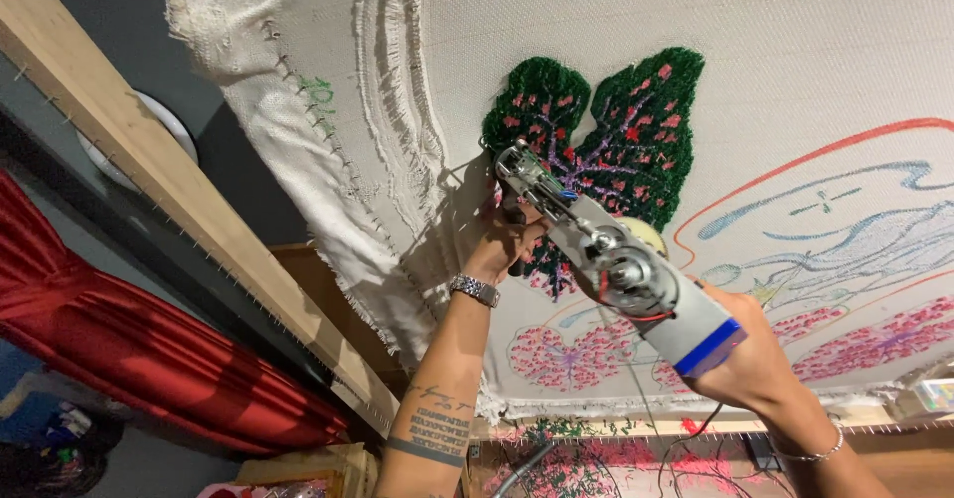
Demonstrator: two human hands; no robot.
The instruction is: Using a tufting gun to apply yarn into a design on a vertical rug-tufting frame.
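Observation:
A grey tufting gun (606, 259) with a blue band at its rear points its needle end at a white cloth (616, 51) stretched on a wooden frame (149, 160). My left hand (505, 242), a metal watch on its wrist, grips the gun's front handle just below the needle. My right hand (747, 359), wearing a thin bracelet, holds the gun's rear grip. The needle tip touches the left edge of a tufted dark green leaf shape (596, 130) with pink spots and purple veins.
Drawn outlines in red, blue and pink (845, 249) cover the cloth to the right. A red curtain (129, 349) hangs at the left behind the frame. Loose cloth folds (328, 180) are pinned along the frame edge. Yarn strands and a cord (686, 448) hang below.

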